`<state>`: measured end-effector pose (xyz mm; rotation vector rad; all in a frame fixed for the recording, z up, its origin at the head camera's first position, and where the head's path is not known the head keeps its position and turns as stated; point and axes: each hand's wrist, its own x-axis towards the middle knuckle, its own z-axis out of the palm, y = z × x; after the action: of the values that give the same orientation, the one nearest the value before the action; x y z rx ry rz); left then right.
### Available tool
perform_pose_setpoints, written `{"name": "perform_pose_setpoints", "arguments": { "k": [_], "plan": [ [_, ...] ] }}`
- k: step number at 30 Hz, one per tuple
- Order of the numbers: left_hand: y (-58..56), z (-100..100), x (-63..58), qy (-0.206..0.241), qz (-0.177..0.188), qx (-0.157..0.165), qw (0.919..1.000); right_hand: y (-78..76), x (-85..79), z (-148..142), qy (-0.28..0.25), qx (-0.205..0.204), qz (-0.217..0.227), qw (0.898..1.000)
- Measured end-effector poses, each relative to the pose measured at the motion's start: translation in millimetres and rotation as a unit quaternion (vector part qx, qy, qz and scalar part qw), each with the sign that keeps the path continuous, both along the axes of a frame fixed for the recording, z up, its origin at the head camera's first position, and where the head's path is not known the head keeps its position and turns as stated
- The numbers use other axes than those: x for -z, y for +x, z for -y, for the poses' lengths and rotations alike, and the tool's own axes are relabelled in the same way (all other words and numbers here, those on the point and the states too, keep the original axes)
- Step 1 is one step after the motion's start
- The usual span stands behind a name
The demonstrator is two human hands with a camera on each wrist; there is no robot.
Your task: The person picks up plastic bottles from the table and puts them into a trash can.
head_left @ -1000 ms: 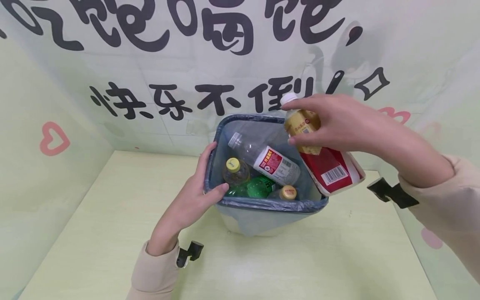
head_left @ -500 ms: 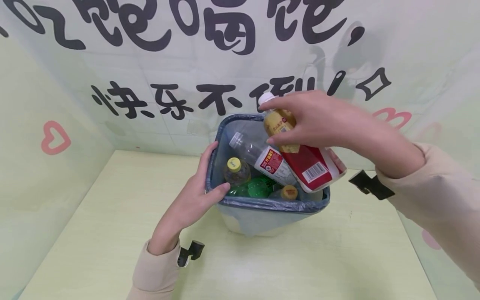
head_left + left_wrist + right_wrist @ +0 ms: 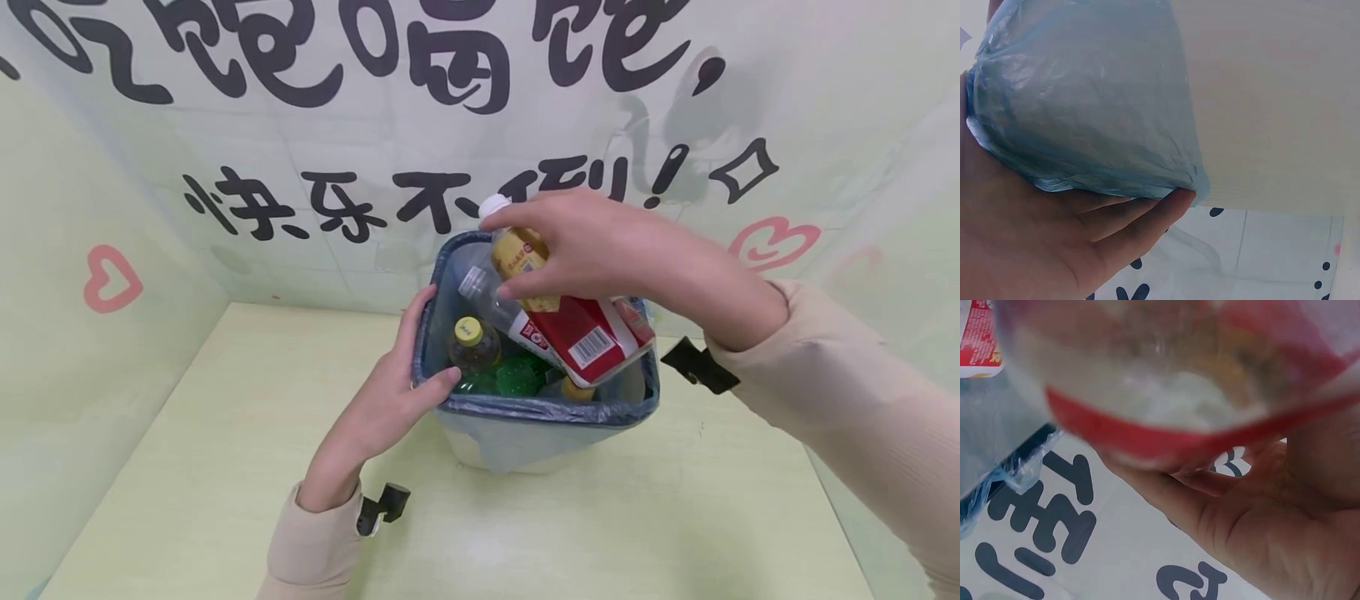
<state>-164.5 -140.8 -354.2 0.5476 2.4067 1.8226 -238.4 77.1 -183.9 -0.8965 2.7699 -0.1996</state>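
My right hand [image 3: 577, 242] grips a plastic bottle [image 3: 592, 337] with a white cap and a gold and red label. It hangs tilted over the mouth of a lined trash bin [image 3: 525, 408], cap toward the upper left. In the right wrist view the bottle's red-banded base [image 3: 1179, 431] fills the top, blurred. My left hand [image 3: 382, 392] holds the bin's left rim, thumb over the inside edge. Fingers [image 3: 1141, 231] lie against the blue bag outside the bin in the left wrist view.
Inside the bin lie a clear bottle with a red and white label [image 3: 487, 300], a yellow-capped bottle [image 3: 472, 342], a green bottle [image 3: 521, 373] and one with an orange-yellow cap [image 3: 577, 390]. The bin stands on a pale tabletop [image 3: 300, 358] before a printed wall [image 3: 337, 133].
My right hand has carried the gold and red bottle leftward, from the bin's right edge to over its middle, covering part of the clear bottle. My left hand stays on the rim.
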Motion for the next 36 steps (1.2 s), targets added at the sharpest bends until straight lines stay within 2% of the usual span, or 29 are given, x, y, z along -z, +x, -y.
{"name": "perform_pose_setpoints", "arguments": {
  "k": [5, 9, 15, 25, 36],
  "plan": [
    [-0.6, -1, 1.3, 0.002, -0.001, 0.005, 1.0, -1.7, 1.7, 7, 0.002, -0.013, -0.004, 1.0],
    [-0.8, -1, 1.2, 0.004, -0.001, 0.008, 1.0, -4.4, 3.2, 11, -0.006, -0.022, 0.011, 1.0],
    [-0.1, -2, -0.2, 0.007, -0.002, 0.009, 0.9999, -6.8, 4.4, 12, 0.017, -0.018, 0.016, 1.0],
    [0.0, -2, 0.3, 0.005, -0.003, 0.01, 0.9999, -2.4, 10.4, 13, 0.027, -0.024, 0.028, 0.999],
    [-0.6, 0, 0.0, -0.022, -0.011, -0.004, 0.9997, -1.8, 17.1, 13, 0.036, -0.029, 0.03, 0.998]
  ]
}}
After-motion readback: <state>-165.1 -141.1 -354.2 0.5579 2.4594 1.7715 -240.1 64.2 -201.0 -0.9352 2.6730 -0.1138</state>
